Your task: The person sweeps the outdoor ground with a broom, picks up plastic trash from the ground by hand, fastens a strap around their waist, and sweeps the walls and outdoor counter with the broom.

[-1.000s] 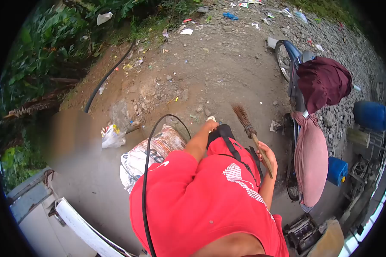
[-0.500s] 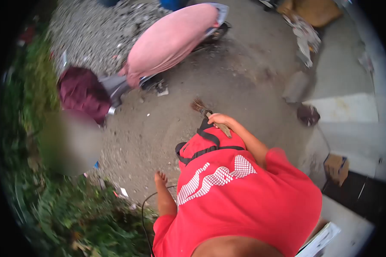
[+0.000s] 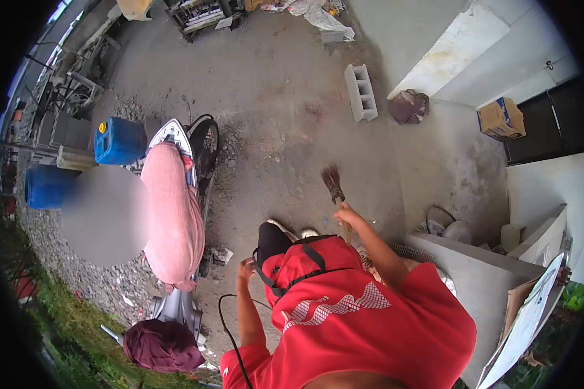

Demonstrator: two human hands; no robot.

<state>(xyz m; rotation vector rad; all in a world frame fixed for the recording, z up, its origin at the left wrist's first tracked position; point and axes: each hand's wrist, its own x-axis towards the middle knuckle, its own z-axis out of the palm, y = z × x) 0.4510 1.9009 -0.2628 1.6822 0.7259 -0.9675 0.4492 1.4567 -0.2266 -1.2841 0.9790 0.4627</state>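
My right hand [image 3: 348,215] is wrapped round the wooden handle of a short broom [image 3: 331,178]. Its brown bristles point forward, away from my body, over the dusty ground. My left hand [image 3: 245,268] hangs by my left side, fingers loosely apart, with nothing visible in it. It is beside the black strap of the red bag [image 3: 328,256] worn at my front. A thin black cable [image 3: 222,318] runs along my left arm. Below the bag, parts of my shoes [image 3: 309,233] show.
To the left stands a motorbike covered by pink cloth [image 3: 172,217], with a maroon cloth [image 3: 162,345] at one end. Beyond it is a blue jerrycan [image 3: 120,142]. Ahead lies a hollow concrete block [image 3: 355,91]; at right are a cardboard box [image 3: 501,118] and a low wall [image 3: 464,279].
My view has turned to the right, so the covered motorbike now appears further left and the concrete block shows clearly. The broom stays in my right hand, held further from my body.
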